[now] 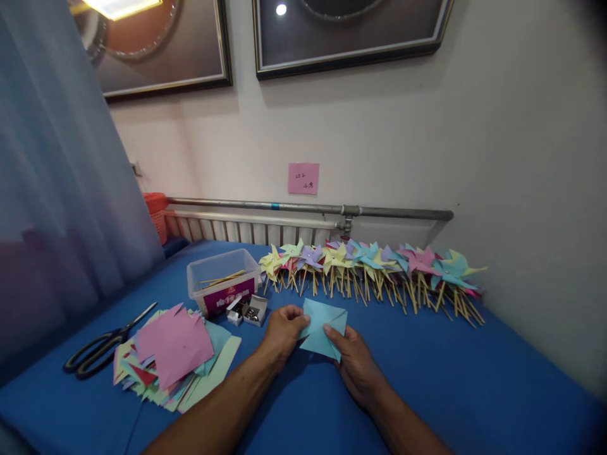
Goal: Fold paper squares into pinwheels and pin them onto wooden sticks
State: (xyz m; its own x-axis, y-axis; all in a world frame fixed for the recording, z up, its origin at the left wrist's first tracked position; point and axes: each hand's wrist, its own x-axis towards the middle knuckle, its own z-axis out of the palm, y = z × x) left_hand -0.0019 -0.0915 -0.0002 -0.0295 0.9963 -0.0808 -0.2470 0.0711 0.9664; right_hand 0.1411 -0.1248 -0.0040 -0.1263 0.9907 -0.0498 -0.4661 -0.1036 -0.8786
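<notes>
Between my two hands is a light-blue square of paper [323,321] with diagonal cuts running in from its corners. My left hand [285,330] pinches its left edge between thumb and fingers. On the opposite side my right hand [355,361] grips the lower right part, its thumb lying on the face near the middle and its fingers behind, partly hidden. The paper is held tilted above the blue table cover [422,373]. Left of my left hand stand two small open boxes of metal pins [252,313].
Finished paper pinwheels [365,256] on sticks lie in a row along the back. A clear plastic tub [222,272] holds several sticks. Cut paper sheets [183,347] are piled at left beside black-handled scissors [102,347]. A radiator [246,229] and pipe run along the wall.
</notes>
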